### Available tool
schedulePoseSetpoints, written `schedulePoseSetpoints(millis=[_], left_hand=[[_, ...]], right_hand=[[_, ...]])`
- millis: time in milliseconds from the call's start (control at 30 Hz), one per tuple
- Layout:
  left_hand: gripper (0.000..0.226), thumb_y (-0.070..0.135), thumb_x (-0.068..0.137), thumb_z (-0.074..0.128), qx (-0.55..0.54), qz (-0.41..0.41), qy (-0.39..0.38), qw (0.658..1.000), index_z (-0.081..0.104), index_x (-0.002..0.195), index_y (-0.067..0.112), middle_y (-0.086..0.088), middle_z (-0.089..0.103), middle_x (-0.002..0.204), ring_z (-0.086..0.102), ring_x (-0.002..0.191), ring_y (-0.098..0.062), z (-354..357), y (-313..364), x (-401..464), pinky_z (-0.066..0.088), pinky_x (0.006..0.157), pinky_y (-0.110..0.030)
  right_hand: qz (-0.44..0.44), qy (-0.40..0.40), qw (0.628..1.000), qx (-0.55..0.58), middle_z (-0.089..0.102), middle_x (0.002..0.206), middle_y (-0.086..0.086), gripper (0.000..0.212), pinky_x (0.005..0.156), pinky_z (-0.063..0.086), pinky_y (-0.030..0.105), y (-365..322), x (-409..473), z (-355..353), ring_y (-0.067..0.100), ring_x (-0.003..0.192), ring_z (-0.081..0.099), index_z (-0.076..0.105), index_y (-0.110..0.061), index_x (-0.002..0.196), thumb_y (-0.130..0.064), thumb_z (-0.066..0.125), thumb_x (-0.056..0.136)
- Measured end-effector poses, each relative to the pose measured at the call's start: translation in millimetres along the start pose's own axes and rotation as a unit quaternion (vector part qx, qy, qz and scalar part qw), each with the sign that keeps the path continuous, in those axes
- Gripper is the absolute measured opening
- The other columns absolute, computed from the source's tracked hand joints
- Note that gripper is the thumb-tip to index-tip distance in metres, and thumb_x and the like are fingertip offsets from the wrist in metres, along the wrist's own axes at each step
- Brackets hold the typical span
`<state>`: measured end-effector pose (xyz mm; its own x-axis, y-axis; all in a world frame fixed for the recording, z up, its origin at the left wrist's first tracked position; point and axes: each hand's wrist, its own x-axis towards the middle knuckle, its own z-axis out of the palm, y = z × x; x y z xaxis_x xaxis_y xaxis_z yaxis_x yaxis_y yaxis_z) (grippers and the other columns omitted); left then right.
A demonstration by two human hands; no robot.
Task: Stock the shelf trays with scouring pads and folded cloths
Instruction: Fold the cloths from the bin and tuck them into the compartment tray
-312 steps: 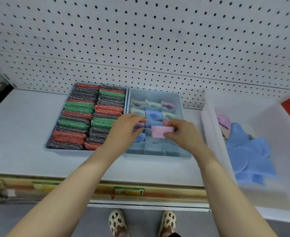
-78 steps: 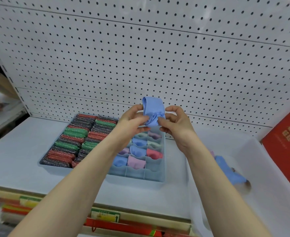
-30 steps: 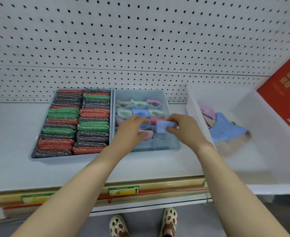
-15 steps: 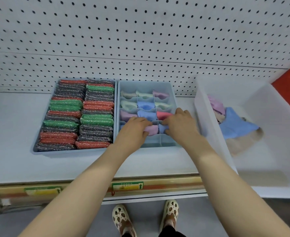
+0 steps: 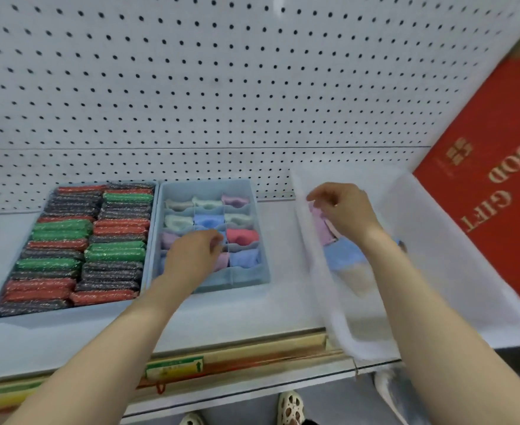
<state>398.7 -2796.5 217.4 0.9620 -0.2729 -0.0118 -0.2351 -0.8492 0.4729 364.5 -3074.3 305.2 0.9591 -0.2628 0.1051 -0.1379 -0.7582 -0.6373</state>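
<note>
Blue plastic divided tray (image 5: 254, 279) sits on the white shelf (image 5: 283, 305), directly under the left hand (image 5: 192, 257). That hand hovers over the middle column of compartments, fingers loosely curled; whether the fingertips touch the cloth beneath is hidden by the hand itself, and it appears to hold nothing. Folded cloths fill the cells around it: a red cloth (image 5: 241, 236) just right of the fingertips, a blue cloth (image 5: 244, 258) below that, a lilac cloth (image 5: 169, 239) to the hand's left, another blue one (image 5: 208, 220) just beyond the knuckles, pale ones along the far rows. The nearest row of cells looks bare.

Left of the left hand, touching the divided tray, a second tray (image 5: 19, 317) holds scouring pads (image 5: 114, 251) packed on edge in two columns, red, green and dark.

The right hand (image 5: 343, 211) is over the white bin (image 5: 467, 265), well apart from the left hand. Fingers relaxed, slightly bent, grasping nothing that shows. Under and near it lie loose cloths: a pink cloth (image 5: 321, 225) against the bin's left wall, a light blue cloth (image 5: 343, 256) nearer the wrist, something tan below that, blurred.

Beyond the right hand, a red box (image 5: 491, 194) with gold lettering leans at the shelf's end. White pegboard (image 5: 221, 87) backs everything.
</note>
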Motion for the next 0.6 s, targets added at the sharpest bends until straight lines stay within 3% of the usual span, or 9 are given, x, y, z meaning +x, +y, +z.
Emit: schedulePoseSetpoints(millis=[100, 167, 267, 333, 400, 500, 600], left_hand=[[0.022, 0.023, 0.093, 0.057, -0.039, 0.011, 0.031, 0.999, 0.067, 0.112, 0.022, 0.000, 0.070, 0.108, 0.065, 0.097, -0.021, 2.9, 41.3, 12.6, 0.049, 0.080, -0.030], [0.023, 0.022, 0.091, 0.060, -0.071, 0.030, 0.032, 0.997, 0.067, 0.113, 0.024, 0.003, 0.069, 0.108, 0.063, 0.091, -0.015, 4.6, 70.2, 19.5, 0.044, 0.076, -0.026], [0.026, 0.021, 0.090, 0.064, -0.126, 0.085, 0.028, 0.988, 0.065, 0.116, 0.022, 0.003, 0.066, 0.109, 0.061, 0.082, -0.012, 3.8, 106.1, 24.5, 0.045, 0.078, -0.026], [0.027, 0.021, 0.090, 0.065, -0.155, 0.107, 0.037, 0.981, 0.064, 0.116, 0.023, 0.004, 0.063, 0.112, 0.062, 0.086, -0.012, -0.1, 122.5, 26.8, 0.048, 0.082, -0.026], [0.031, 0.021, 0.088, 0.069, -0.211, 0.113, 0.031, 0.970, 0.062, 0.118, 0.026, 0.005, 0.061, 0.116, 0.061, 0.094, -0.010, -6.1, 137.7, 27.2, 0.048, 0.082, -0.019], [0.055, 0.032, 0.082, 0.076, -0.266, 0.122, -0.024, 0.956, 0.052, 0.131, 0.033, 0.010, 0.055, 0.130, 0.053, 0.114, -0.004, -16.2, 162.5, 28.6, 0.043, 0.094, -0.016], [0.067, 0.035, 0.079, 0.078, -0.338, 0.100, -0.044, 0.935, 0.045, 0.137, 0.033, 0.013, 0.055, 0.132, 0.051, 0.121, -0.002, -33.1, 184.4, 33.1, 0.041, 0.100, -0.023]], right_hand=[[0.026, -0.195, 0.961, -0.192, 0.071, 0.106, 0.000, 0.025, 0.088, 0.045, 0.027, 53.8, -2.8, -5.8, 0.021, 0.101, 0.064, 0.072, -0.018, 0.110, -0.011, 0.061, 0.088], [0.006, -0.286, 0.937, -0.202, 0.065, 0.084, -0.001, 0.008, 0.074, 0.042, 0.028, 75.1, -16.2, 7.5, 0.019, 0.084, 0.060, 0.068, -0.016, 0.092, -0.020, 0.067, 0.084], [-0.047, -0.249, 0.942, -0.221, 0.054, 0.066, 0.001, 0.028, 0.062, 0.037, 0.030, 94.8, -13.4, 10.6, 0.018, 0.068, 0.051, 0.047, -0.021, 0.060, -0.018, 0.066, 0.081], [-0.009, -0.199, 0.971, -0.132, 0.051, 0.062, -0.007, 0.028, 0.058, 0.036, 0.024, 98.7, 0.0, -5.9, 0.011, 0.061, 0.046, 0.048, -0.020, 0.060, -0.019, 0.065, 0.082], [0.033, -0.164, 0.984, 0.057, 0.049, 0.064, -0.009, 0.020, 0.059, 0.034, 0.023, 92.8, 13.8, -30.6, 0.009, 0.061, 0.044, 0.056, -0.014, 0.068, -0.019, 0.067, 0.084], [-0.009, -0.153, 0.954, 0.259, 0.058, 0.077, -0.003, 0.012, 0.063, 0.041, 0.023, 68.5, 27.4, -70.5, 0.011, 0.072, 0.053, 0.061, -0.016, 0.081, -0.008, 0.067, 0.089], [-0.070, -0.161, 0.935, 0.307, 0.061, 0.077, -0.002, 0.020, 0.057, 0.040, 0.020, 34.8, 35.1, -94.9, 0.012, 0.069, 0.053, 0.064, -0.018, 0.084, 0.001, 0.066, 0.087]])
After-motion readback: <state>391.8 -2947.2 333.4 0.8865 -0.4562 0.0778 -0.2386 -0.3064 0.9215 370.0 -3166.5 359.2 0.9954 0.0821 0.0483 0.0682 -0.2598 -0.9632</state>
